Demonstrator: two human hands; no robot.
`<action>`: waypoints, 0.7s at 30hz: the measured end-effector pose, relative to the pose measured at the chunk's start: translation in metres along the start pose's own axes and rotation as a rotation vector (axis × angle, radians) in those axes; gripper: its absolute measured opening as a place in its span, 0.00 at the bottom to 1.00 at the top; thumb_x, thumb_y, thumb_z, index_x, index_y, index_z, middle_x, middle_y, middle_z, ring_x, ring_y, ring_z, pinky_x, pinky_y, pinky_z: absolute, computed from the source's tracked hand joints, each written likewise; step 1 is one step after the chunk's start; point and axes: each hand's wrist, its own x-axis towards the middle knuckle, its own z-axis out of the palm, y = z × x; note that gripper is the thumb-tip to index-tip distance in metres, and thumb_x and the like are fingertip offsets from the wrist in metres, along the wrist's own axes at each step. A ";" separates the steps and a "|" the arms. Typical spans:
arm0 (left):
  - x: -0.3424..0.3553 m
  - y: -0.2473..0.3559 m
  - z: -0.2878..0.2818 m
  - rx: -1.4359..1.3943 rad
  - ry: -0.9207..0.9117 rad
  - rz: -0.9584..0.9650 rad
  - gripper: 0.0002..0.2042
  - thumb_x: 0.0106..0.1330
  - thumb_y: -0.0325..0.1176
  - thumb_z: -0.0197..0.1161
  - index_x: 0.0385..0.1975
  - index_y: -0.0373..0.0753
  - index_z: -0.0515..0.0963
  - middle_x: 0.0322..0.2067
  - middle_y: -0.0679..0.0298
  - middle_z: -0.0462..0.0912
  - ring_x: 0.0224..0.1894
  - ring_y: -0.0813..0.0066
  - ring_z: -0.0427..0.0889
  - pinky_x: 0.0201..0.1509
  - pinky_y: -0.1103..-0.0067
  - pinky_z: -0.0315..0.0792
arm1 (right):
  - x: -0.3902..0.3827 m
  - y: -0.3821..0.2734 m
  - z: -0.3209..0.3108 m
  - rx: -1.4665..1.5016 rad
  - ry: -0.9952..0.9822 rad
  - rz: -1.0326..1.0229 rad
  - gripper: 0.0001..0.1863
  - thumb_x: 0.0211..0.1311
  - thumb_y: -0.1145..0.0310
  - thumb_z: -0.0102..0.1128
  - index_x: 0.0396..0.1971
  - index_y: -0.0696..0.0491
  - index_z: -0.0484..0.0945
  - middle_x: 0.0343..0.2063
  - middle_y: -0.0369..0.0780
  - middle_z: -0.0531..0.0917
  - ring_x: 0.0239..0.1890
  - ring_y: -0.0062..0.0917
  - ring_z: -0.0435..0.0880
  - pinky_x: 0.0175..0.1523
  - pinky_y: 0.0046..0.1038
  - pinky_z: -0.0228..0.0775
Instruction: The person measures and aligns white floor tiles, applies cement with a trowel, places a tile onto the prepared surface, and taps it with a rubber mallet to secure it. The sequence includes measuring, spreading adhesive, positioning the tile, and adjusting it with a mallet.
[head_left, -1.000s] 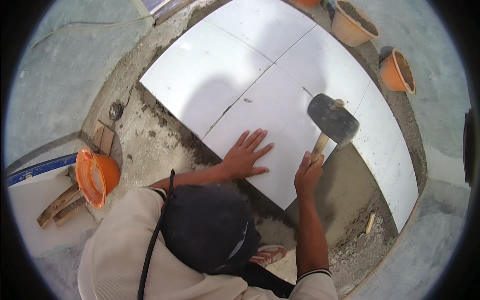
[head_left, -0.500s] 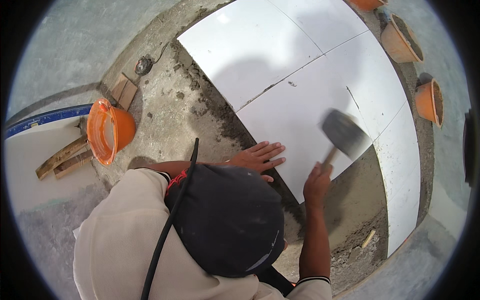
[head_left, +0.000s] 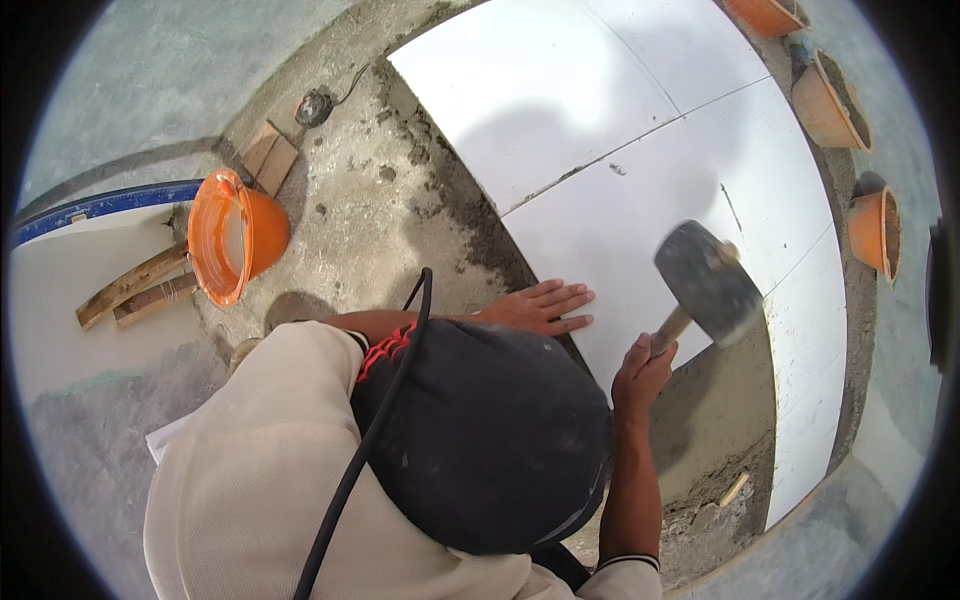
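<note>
Left hand (head_left: pixel 535 308) lies flat, fingers slightly spread, palm down on the near edge of the large white square floor tile (head_left: pixel 620 215) set in grey mortar bed (head_left: pixel 400 210). Right hand (head_left: pixel 640 375) is wrapped tight around the wooden handle of the black rubber mallet (head_left: pixel 705 283), head raised just above that tile. Orange plastic bucket (head_left: pixel 235 235) lies tipped well to the left.

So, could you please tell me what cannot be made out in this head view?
- Black rubber mallet head: motion-blurred; contact with the large white floor tile unclear.
- Right hand: fingers wrap the handle, hiding the grip.
- Left hand: wrist hidden behind the dark cap.
- Orange pots: contents too small.
</note>
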 end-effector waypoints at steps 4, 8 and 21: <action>-0.003 -0.002 0.004 -0.061 0.021 0.002 0.38 0.75 0.61 0.52 0.77 0.45 0.57 0.79 0.53 0.50 0.82 0.56 0.46 0.83 0.59 0.45 | 0.003 0.020 0.008 -0.408 -0.284 -0.053 0.19 0.78 0.59 0.52 0.43 0.64 0.68 0.28 0.56 0.85 0.30 0.55 0.86 0.34 0.47 0.73; -0.005 -0.007 -0.003 -0.077 0.035 -0.011 0.37 0.75 0.61 0.52 0.77 0.44 0.57 0.79 0.54 0.49 0.82 0.56 0.46 0.83 0.59 0.44 | -0.006 -0.006 0.004 -0.122 0.013 -0.106 0.17 0.77 0.60 0.53 0.45 0.62 0.70 0.29 0.60 0.84 0.34 0.59 0.85 0.37 0.48 0.74; 0.002 0.005 -0.011 0.024 -0.090 -0.057 0.32 0.76 0.60 0.50 0.76 0.56 0.63 0.80 0.54 0.49 0.82 0.57 0.45 0.83 0.59 0.44 | 0.005 0.009 -0.092 -0.097 0.151 -0.152 0.18 0.77 0.56 0.56 0.44 0.58 0.71 0.20 0.46 0.74 0.22 0.32 0.75 0.31 0.35 0.70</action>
